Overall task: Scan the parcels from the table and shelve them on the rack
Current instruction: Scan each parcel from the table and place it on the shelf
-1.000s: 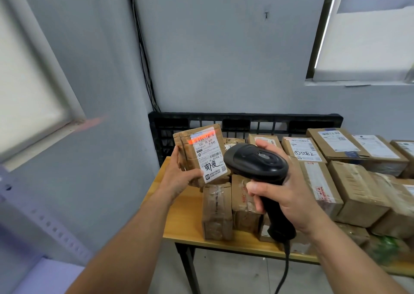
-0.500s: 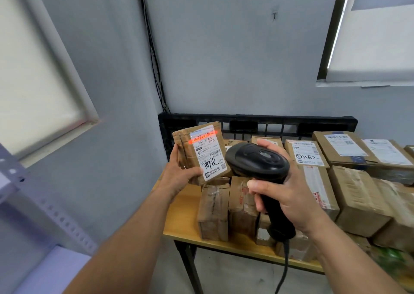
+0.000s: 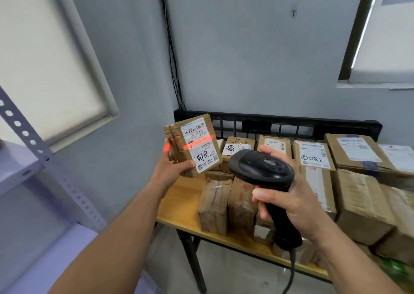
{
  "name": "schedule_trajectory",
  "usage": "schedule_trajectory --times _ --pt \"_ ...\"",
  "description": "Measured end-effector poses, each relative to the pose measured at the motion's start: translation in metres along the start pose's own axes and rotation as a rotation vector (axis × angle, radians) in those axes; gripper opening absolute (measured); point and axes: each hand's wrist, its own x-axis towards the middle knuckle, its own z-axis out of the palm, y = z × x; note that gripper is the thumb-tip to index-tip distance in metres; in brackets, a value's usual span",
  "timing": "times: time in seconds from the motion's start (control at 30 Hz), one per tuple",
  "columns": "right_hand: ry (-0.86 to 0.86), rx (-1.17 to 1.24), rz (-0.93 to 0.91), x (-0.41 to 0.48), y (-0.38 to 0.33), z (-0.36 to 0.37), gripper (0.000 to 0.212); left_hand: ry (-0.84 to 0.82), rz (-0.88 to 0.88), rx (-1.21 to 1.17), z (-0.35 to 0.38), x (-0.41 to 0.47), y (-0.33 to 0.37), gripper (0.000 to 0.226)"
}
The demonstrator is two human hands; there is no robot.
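My left hand (image 3: 171, 170) grips a small brown parcel (image 3: 193, 145) upright above the table's left end, its white label facing me. A red scan line crosses the middle of that label and spills onto my fingertip. My right hand (image 3: 291, 200) grips the handle of a black barcode scanner (image 3: 261, 169), whose head points at the parcel from the right. Several more brown parcels (image 3: 358, 199) are packed together on the wooden table (image 3: 179, 213). The grey metal rack (image 3: 24, 137) stands at the left edge.
A black plastic pallet (image 3: 280, 123) leans against the wall behind the table. Black cables (image 3: 172, 54) run down the wall corner. Windows with blinds sit left and upper right. The scanner's cord hangs below my right hand. Something green (image 3: 398, 269) lies at the table's right front.
The red scan line has slid down from the label's top edge to its middle. My view has swung left, bringing more of the rack into sight. Both hands keep their holds.
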Motion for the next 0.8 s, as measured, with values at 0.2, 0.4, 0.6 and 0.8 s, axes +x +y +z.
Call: schedule_trajectory --times 0.2,0.4,0.6,0.8 --pt "-0.030 -0.005 0.010 -0.009 0.001 -0.010 0.083 0.012 -0.005 0.019 -0.003 -0.007 0.001 0.099" --pt "-0.032 -0.026 0.018 -0.012 0.003 -0.015 0.082 0.023 -0.025 0.024 -0.003 -0.014 0.004 0.103" --pt "-0.025 -0.014 0.015 -0.013 0.003 -0.016 0.085 0.029 -0.030 0.039 -0.006 -0.022 0.006 0.106" --pt "-0.031 -0.006 -0.046 -0.004 -0.006 -0.003 0.086 0.075 0.017 0.042 -0.018 -0.031 0.012 0.103"
